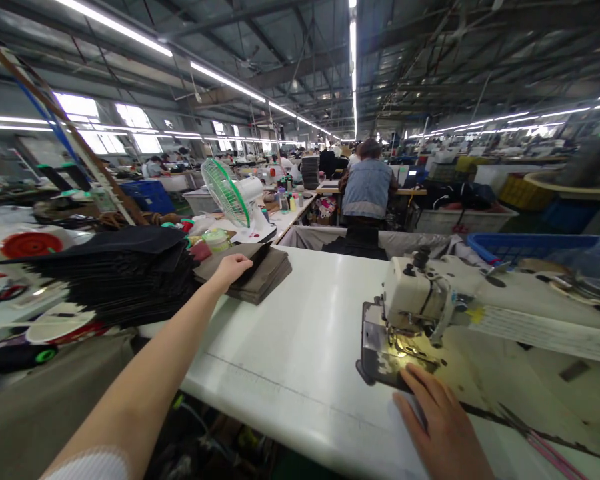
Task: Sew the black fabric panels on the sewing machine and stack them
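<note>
My left hand (234, 270) reaches to a stack of brown-grey fabric pieces (267, 279) on the white table (300, 333). Its fingers are pinched at the stack's top, by a dark piece whose edge is lifted. To the left of that stack lies a taller pile of black fabric (130, 273). My right hand (437, 420) rests near the lit needle plate of the sewing machine (415, 300), palm down, fingers spread and nothing visible in them.
Scissors (540, 443) lie at the lower right, beside the machine. A fan (230, 193) with a green rim stands behind the stacks. Beyond the table are a blue basket (530, 245), a cloth-lined bin and a seated person (367, 187) facing away.
</note>
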`<act>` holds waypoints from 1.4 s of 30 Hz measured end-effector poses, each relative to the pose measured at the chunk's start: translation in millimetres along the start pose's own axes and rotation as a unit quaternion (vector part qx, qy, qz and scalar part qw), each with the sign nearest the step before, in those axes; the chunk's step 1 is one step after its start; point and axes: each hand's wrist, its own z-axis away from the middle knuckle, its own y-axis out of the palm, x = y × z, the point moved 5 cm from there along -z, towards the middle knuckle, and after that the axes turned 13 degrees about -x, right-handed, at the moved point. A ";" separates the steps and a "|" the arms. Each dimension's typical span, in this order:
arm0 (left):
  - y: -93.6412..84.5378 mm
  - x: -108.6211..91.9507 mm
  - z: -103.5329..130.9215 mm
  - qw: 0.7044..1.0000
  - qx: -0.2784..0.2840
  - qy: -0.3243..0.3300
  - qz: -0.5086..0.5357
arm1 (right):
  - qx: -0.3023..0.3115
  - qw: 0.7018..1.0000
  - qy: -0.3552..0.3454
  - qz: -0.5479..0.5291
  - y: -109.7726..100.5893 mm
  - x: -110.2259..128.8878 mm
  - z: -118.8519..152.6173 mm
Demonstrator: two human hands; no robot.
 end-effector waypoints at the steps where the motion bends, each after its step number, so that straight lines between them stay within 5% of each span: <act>1: 5.6 -11.2 9.1 0.999 0.005 0.035 0.011 | -0.003 1.000 -0.002 -0.001 -2.5 3.7 -2.8; 3: 26.1 -36.1 40.8 0.991 0.048 0.118 0.030 | -0.009 1.000 -0.013 -0.010 -11.0 17.3 -12.0; 6: 67.4 -67.1 120.1 0.960 0.166 0.218 0.063 | 0.002 0.998 -0.041 -0.042 -27.8 49.4 -32.0; 9: 96.8 -88.9 219.5 0.860 0.320 0.387 0.095 | 0.067 0.987 -0.116 -0.085 -38.9 82.3 -45.7; 12: 101.8 -87.0 283.5 0.812 0.381 0.436 0.068 | 0.166 0.973 -0.117 -0.114 -42.6 86.3 -40.4; 15: 89.6 -79.7 310.4 0.791 0.425 0.439 0.022 | 0.241 0.960 -0.050 -0.136 -52.3 66.3 -22.2; 18: 67.6 -81.7 313.0 0.781 0.471 0.409 0.034 | 0.291 0.938 0.049 -0.183 -71.5 46.5 -14.2; 22: 57.0 -89.5 279.6 0.816 0.502 0.274 0.085 | 0.354 0.865 0.229 -0.273 -78.6 32.8 -31.7; 25: 76.3 -91.3 234.0 0.851 0.476 0.171 0.139 | 0.277 0.848 0.360 -0.274 -53.2 16.1 -52.6; 28: 101.6 -87.9 186.8 0.904 0.371 0.099 0.187 | 0.169 0.865 0.406 -0.243 -12.2 0.4 -61.9; 30: 113.6 -77.3 169.7 0.928 0.325 0.014 0.183 | 0.129 0.868 0.432 -0.208 10.6 -7.1 -56.9; 32: 119.8 -65.8 170.7 0.923 0.347 -0.052 0.159 | 0.115 0.869 0.442 -0.190 21.9 -9.7 -47.4; 36: 115.1 -56.8 196.6 0.905 0.414 0.017 0.095 | 0.111 0.868 0.441 -0.197 10.6 -5.8 -28.7; 42: 100.5 -63.4 208.3 0.956 0.240 0.165 -0.023 | 0.123 0.877 0.410 -0.217 -12.1 5.7 -32.4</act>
